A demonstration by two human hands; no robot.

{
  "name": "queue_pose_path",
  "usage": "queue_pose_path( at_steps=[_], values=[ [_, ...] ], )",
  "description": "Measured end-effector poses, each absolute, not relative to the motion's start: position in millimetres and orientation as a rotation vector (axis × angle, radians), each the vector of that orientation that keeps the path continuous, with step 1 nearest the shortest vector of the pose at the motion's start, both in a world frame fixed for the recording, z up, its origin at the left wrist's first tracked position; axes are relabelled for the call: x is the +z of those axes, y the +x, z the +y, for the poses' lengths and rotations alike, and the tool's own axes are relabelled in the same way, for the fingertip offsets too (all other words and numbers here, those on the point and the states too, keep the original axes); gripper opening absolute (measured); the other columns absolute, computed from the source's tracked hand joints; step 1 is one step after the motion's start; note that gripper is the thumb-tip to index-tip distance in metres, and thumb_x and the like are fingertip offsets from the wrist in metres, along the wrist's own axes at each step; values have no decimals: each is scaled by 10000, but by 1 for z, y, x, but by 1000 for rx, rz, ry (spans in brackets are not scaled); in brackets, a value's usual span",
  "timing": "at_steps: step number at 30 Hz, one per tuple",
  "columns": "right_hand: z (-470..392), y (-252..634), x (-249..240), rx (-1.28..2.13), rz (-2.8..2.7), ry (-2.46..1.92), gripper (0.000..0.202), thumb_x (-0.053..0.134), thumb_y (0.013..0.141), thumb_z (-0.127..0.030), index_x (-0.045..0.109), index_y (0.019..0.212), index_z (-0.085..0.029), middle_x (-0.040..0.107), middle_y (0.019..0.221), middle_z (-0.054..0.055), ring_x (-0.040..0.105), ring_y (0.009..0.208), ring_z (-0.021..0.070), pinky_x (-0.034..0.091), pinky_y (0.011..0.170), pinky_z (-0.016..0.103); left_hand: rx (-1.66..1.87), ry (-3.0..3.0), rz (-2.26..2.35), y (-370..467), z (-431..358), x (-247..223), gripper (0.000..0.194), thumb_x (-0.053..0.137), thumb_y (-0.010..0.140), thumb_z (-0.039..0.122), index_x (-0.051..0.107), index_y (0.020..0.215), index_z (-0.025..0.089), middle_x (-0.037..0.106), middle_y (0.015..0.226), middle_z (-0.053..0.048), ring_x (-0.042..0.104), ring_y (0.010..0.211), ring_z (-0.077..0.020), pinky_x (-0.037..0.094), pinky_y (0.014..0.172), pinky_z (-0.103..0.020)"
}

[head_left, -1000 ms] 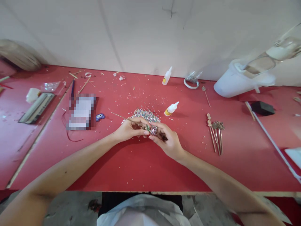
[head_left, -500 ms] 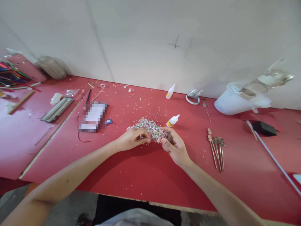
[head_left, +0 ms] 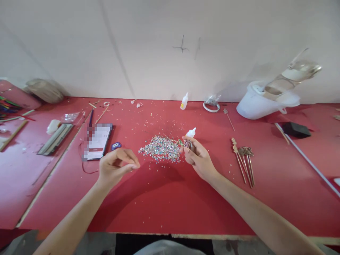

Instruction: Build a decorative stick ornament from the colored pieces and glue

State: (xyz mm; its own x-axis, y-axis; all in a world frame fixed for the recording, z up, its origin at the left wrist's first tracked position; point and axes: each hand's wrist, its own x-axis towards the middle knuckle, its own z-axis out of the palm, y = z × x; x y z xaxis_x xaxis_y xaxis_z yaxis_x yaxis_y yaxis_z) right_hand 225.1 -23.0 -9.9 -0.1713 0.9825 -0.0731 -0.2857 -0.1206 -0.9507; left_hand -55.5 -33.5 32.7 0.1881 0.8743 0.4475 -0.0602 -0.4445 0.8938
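A loose pile of small multicoloured rhinestones (head_left: 160, 148) lies on the red table. At its right edge my right hand (head_left: 199, 157) is closed on a small ornament (head_left: 186, 143) with pink and green stones. A thin stick seems to run left from the ornament over the pile, but I cannot tell whether it belongs to it. My left hand (head_left: 117, 164) hovers to the left of the pile, thumb and fingertips pinched together; anything between them is too small to make out. A white glue bottle (head_left: 190, 132), partly hidden, is just behind my right fingers.
Hair sticks (head_left: 244, 159) with ornate heads lie to the right. Farther back are another glue bottle (head_left: 184, 101), a white ring (head_left: 211, 107) and a white jug (head_left: 252, 102). On the left are a phone (head_left: 97, 143), a blue clip (head_left: 116, 145) and a metal ruler-like bar (head_left: 55, 139).
My left hand has moved away from the rhinestones and the ornament, toward the left and the phone. The right hand keeps its hold on the ornament. The view has shifted slightly.
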Motion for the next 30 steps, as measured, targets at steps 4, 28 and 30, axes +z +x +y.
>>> queue_pose_path(
  at_steps=[4, 28, 30],
  values=[
    [-23, 228, -10, 1550, -1137, -1004, 427, 659, 850, -396, 519, 1220, -232, 605, 785, -20, 225, 458, 37, 188, 429, 235, 1399, 1615, 833, -63, -33, 35, 83, 793, 741, 197, 711, 745, 209, 719, 649, -34, 669, 567, -161, 491, 419, -219],
    [-23, 223, 2, 2074, -1191, -685, 398, 671, 855, -361, 624, 1206, -177, 450, 607, -70, 173, 441, 27, 90, 438, 243, 1179, 1321, 1247, -42, -27, 17, 157, 730, 796, 273, 614, 830, 172, 693, 873, -30, 603, 646, -82, 487, 582, -180],
    [-23, 223, 2, 2083, -1177, -681, 396, 675, 853, -360, 628, 1201, -178, 461, 619, -65, 174, 439, 23, 92, 437, 240, 1432, 1237, 1273, -48, -22, 17, 308, 784, 728, 216, 588, 966, 209, 635, 1152, -39, 624, 940, -118, 515, 759, -201]
  ],
)
